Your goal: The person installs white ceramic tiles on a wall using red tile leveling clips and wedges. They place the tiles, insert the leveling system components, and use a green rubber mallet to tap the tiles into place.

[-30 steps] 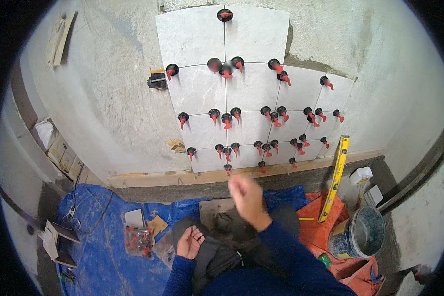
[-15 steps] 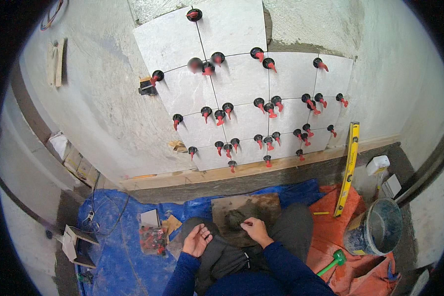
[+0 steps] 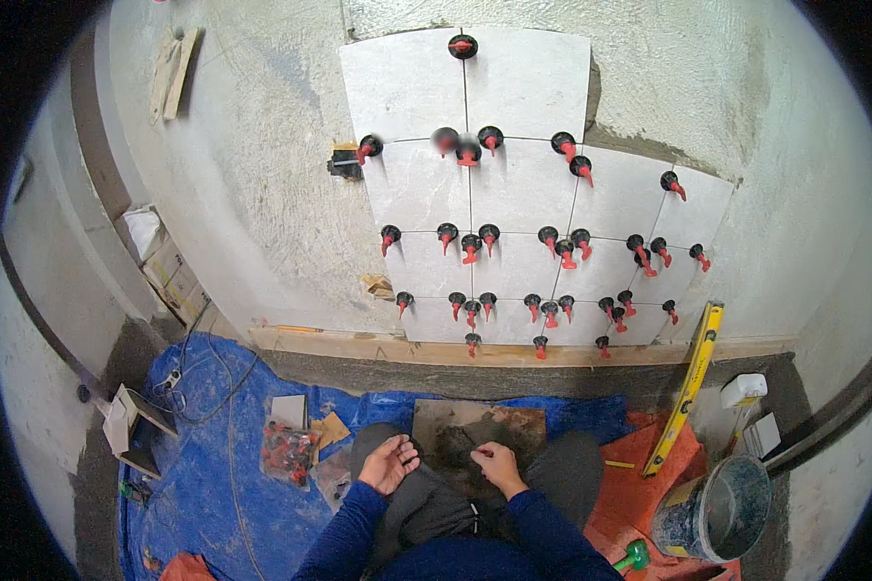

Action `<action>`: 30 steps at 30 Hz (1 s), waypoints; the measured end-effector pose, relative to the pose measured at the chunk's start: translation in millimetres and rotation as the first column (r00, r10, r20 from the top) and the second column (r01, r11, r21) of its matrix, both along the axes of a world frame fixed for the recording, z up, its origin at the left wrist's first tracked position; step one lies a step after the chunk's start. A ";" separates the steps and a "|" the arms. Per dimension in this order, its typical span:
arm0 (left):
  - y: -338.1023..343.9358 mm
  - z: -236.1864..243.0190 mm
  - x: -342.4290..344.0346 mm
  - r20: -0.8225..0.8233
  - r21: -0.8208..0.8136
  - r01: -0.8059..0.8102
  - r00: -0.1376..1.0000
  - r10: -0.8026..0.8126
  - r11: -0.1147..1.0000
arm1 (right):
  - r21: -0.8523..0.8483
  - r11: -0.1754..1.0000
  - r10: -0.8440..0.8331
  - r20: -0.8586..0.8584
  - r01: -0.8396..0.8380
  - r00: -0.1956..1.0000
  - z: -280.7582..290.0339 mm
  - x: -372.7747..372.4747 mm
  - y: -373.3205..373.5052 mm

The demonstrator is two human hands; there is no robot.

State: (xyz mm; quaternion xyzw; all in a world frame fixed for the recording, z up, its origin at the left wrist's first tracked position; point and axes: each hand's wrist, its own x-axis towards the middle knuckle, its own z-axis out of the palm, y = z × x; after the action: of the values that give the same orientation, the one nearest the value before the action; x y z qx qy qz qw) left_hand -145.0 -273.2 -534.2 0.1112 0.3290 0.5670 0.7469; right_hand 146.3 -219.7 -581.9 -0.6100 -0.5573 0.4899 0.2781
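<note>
My left hand (image 3: 388, 461) rests palm up by my left knee, fingers loosely curled and apart, palm empty. My right hand (image 3: 497, 467) is pinched over a stained board (image 3: 439, 418) between my knees; whatever its fingertips hold is too small to make out. In front of me, pale grey tiles (image 3: 523, 189) cover part of the wall, with several black discs with red handles (image 3: 579, 169) along their joints. A wooden batten (image 3: 339, 344) runs under the tiles. Left of my left hand lie a bag of red and black pieces (image 3: 287, 453) and a small light offcut (image 3: 289, 410).
A blue tarp (image 3: 194, 484) and an orange sheet (image 3: 620, 494) cover the floor. At right stand a yellow spirit level (image 3: 681, 392), a bucket (image 3: 712, 508), a white container (image 3: 743, 389) and a green mallet (image 3: 637, 555). Cables (image 3: 218, 397) and a boxy item (image 3: 124, 421) are at left.
My right hand has dropped from raised below the tiles to between my knees, fingers pinched. My left hand is much as before. The view has shifted with my head.
</note>
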 end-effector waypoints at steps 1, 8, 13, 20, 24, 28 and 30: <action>0.0 0.9 1.4 0.019 0.019 0.005 1.000 -0.005 1.000 | 0.067 0.998 0.020 -0.005 -0.020 1.000 0.0 0.3 -0.7; 1.3 5.7 5.8 -0.021 0.016 0.031 0.999 -0.031 0.999 | 0.056 0.998 0.009 -0.020 -0.008 1.000 5.8 3.3 -6.1; 5.4 2.5 17.1 -0.294 0.031 0.032 0.956 -0.021 0.999 | 0.110 0.994 0.004 -0.029 0.000 1.000 2.0 3.4 -5.6; 10.7 -9.3 33.8 -0.384 0.127 -0.004 0.922 0.052 0.992 | 0.053 0.998 0.020 -0.021 -0.019 1.000 1.7 8.9 -7.4; 12.4 -21.2 33.0 -0.340 0.108 -0.019 0.939 0.055 0.994 | -0.038 0.999 -0.017 -0.001 0.017 1.000 6.0 12.8 -11.3; 15.1 -27.4 29.7 -0.232 0.121 -0.001 0.972 0.029 0.993 | 0.089 0.995 0.040 0.078 -0.047 0.996 3.4 10.5 -11.2; 15.4 -26.8 28.9 -0.236 0.119 -0.001 0.971 0.029 0.993 | 0.121 0.990 0.058 0.126 -0.073 0.990 -0.1 8.8 -11.5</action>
State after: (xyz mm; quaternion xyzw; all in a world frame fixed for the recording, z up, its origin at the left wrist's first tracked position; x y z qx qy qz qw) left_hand -116.1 -257.8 -561.0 0.2195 0.3826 0.5738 0.6901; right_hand 155.1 -231.1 -582.0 -0.6015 -0.6228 0.4244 0.2650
